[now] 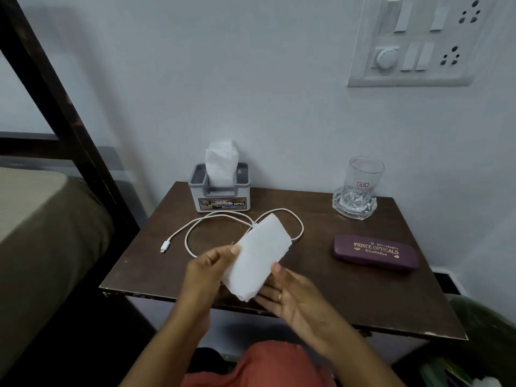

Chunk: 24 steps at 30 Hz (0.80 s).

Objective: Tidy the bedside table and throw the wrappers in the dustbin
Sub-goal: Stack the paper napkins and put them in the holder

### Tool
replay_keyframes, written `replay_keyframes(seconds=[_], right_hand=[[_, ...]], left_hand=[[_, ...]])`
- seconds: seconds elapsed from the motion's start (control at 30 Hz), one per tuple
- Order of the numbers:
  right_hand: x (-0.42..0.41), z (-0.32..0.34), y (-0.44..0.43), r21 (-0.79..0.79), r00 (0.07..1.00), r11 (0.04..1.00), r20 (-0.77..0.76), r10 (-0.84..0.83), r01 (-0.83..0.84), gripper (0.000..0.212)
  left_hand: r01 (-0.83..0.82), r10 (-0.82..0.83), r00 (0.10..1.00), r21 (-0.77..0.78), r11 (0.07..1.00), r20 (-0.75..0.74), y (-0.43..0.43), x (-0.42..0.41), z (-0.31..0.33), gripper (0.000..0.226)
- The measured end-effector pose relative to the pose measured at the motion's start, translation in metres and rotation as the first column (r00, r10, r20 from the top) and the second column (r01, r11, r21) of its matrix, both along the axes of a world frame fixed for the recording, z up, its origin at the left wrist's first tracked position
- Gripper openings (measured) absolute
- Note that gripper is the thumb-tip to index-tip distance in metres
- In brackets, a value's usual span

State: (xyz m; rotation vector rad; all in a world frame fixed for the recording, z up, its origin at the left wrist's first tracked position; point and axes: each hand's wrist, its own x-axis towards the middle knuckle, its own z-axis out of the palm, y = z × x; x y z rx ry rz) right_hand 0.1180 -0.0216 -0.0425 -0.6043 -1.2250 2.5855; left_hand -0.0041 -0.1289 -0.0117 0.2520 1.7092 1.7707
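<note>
Tissue (255,258) folded, held just above counter (349,297) front edge. Left hand (208,272) pinches its side; right hand (293,297) lies flat beneath as support (probably squaring the fold). Cable (212,222) loops behind; tissue box (220,191), glass (360,185) and spectacle case (375,252) beyond.

Pale wall (251,79), switchboard (418,40), dark bedframe (55,107).
</note>
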Motion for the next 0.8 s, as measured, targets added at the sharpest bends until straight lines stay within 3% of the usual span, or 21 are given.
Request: replay_keyframes(seconds=[0.1, 0.2, 0.33, 0.43, 0.67, 0.73, 0.8], right_hand=[[-0.021, 0.007, -0.006, -0.096, 0.986, 0.981, 0.006, -0.169, 0.169, 0.038], [-0.031, 0.007, -0.003, 0.06, 0.956, 0.963, 0.112, -0.27, 0.264, 0.026], [-0.028, 0.017, 0.004, 0.401, 0.963, 0.907, 0.17, -0.21, 0.127, 0.021], [-0.029, 0.026, 0.007, 0.525, 0.973, 0.849, 0.222, -0.062, -0.065, 0.026], [-0.055, 0.033, 0.009, 0.552, 0.974, 0.823, 0.228, 0.006, -0.134, 0.029], [-0.069, 0.039, 0.016, 0.623, 0.971, 0.766, 0.238, 0.011, -0.161, 0.03], [-0.091, 0.047, 0.027, 0.758, 0.969, 0.638, 0.237, -0.069, -0.14, 0.029]], left_hand=[[-0.038, 0.038, 0.997, 0.003, 0.999, 0.061, 0.0, 0.013, -0.015, 0.013], [-0.021, 0.021, 0.996, -0.001, 1.0, 0.085, -0.005, 0.012, -0.021, 0.011], [0.167, -0.167, 0.985, -0.005, 0.986, 0.048, -0.013, -0.008, -0.019, 0.031], [0.297, -0.297, 0.955, 0.063, 0.953, -0.003, -0.013, -0.023, -0.013, 0.033], [0.234, -0.211, 0.964, 0.138, 0.962, -0.162, 0.0, -0.058, -0.001, 0.023], [0.209, -0.167, 0.95, 0.14, 0.968, -0.264, 0.006, -0.073, 0.01, 0.024], [0.197, -0.124, 0.92, 0.165, 0.967, -0.373, 0.016, -0.091, 0.025, 0.017]])
